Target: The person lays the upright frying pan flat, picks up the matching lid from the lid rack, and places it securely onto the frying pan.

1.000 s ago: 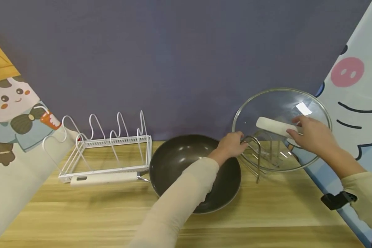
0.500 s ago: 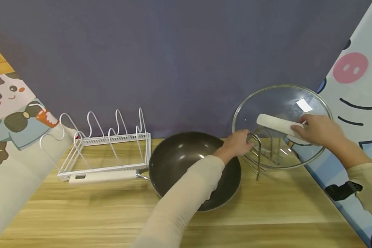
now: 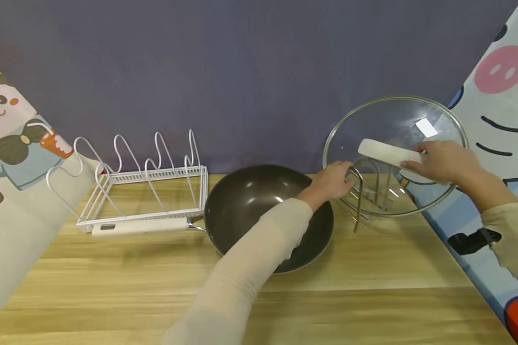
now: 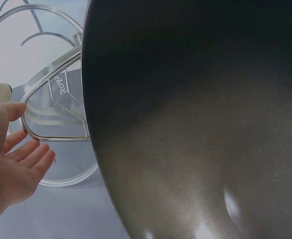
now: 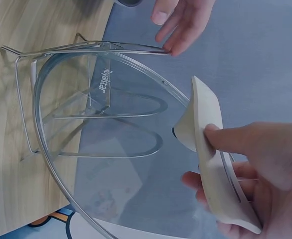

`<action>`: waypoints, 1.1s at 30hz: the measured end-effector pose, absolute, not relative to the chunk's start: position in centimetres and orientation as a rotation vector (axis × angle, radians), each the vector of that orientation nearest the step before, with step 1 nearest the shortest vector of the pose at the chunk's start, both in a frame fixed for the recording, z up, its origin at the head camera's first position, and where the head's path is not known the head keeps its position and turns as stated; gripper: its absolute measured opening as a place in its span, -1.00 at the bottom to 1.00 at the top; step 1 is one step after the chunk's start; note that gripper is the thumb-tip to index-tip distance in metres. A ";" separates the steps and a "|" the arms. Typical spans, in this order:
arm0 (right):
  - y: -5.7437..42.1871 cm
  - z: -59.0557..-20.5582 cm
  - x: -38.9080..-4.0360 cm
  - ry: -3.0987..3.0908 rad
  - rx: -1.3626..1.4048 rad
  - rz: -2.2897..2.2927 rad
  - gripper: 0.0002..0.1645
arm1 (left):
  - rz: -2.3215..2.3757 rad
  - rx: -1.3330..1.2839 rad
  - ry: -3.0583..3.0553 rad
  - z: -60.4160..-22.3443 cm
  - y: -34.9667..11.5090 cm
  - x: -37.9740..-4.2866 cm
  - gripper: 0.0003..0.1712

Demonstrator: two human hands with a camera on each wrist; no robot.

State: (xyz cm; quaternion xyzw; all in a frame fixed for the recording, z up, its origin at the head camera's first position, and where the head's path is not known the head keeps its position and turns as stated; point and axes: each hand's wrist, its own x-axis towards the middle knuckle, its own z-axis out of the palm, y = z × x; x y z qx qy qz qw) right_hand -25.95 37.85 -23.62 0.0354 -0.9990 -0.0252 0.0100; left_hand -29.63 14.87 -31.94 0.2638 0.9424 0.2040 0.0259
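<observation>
My right hand [image 3: 446, 162] grips the long cream handle [image 3: 386, 152] of a clear glass lid [image 3: 371, 115] with a metal rim. The lid stands on edge, tilted, in a metal wire lid rack [image 3: 359, 206]. At the rack's left loop, my left hand [image 3: 331, 179] pinches the wire between thumb and forefinger, its other fingers loosely extended in the left wrist view. Beneath the left forearm sits a dark frying pan [image 3: 241, 206], partly hidden by the sleeve. In the right wrist view, fingers wrap the handle [image 5: 211, 149] and the rim sits inside the rack [image 5: 19, 94].
A white wire rack [image 3: 138, 215] with several wavy dividers stands left of the pan. The pan's cream handle [image 3: 140, 227] lies along that rack's front edge. A dark grey backdrop [image 3: 241, 86] rises behind the wooden table [image 3: 134, 287]; printed cartoon panels flank both sides.
The head view has tilted down, so everything sits higher in the frame. Both hands keep their holds, and the lid stays in the rack.
</observation>
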 end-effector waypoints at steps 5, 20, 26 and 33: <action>37.9 -23.4 -26.7 -3.136 0.165 -0.089 -0.20 | 0.622 0.820 2.897 -31.9 14.9 -29.7 -0.38; 37.5 -23.3 -28.4 -3.244 0.235 0.050 -0.28 | 0.787 0.767 2.908 -32.2 15.4 -29.5 -0.48; 37.5 -23.8 -28.4 -3.216 0.182 0.100 -0.28 | 0.763 0.744 2.924 -32.4 15.5 -29.6 -0.48; 37.8 -24.1 -28.0 -3.156 0.132 0.068 -0.28 | 0.755 0.738 2.867 -32.1 15.6 -29.6 -0.42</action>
